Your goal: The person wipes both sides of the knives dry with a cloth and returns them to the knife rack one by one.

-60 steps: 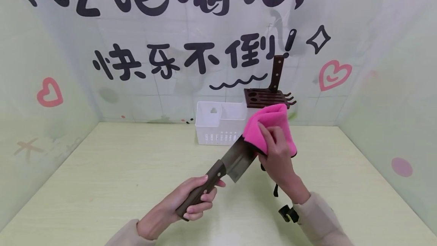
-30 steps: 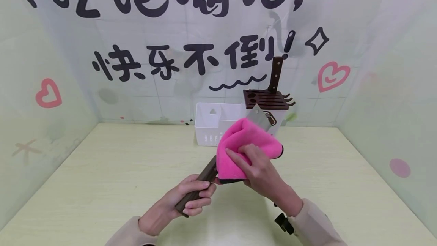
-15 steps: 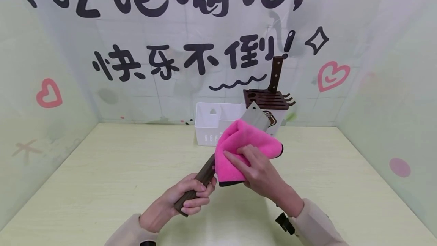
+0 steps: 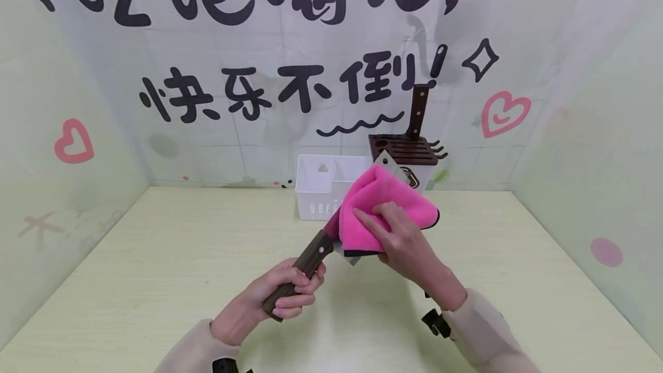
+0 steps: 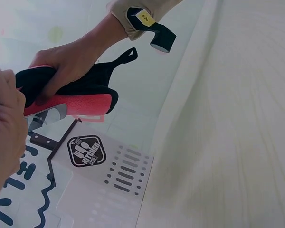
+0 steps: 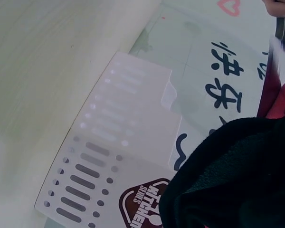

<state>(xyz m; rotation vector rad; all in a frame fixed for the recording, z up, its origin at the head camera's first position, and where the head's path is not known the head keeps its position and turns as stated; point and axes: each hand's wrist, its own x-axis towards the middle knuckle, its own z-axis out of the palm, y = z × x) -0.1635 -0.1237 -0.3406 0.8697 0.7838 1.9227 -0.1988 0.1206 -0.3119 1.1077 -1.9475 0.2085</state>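
In the head view my left hand grips the dark wooden handle of a cleaver, held above the table with its blade slanting up to the right. A pink cloth with a dark edge covers most of the blade; the far tip and a near corner show. My right hand pinches the cloth against the blade. In the left wrist view, the cloth shows a black backing with a loop and wraps the blade. The right wrist view shows the dark backing large, with a blade strip beside it.
Behind the cloth stands a white knife holder with a dark brown slotted top and side hooks. One brown-handled knife stands in it. A white divided caddy adjoins it on the left. Printed walls enclose the pale table.
The cloth first slid down the blade toward the handle, covering the near part. In the last half second it moved back up toward the tip, baring the handle's end and the near blade corner.
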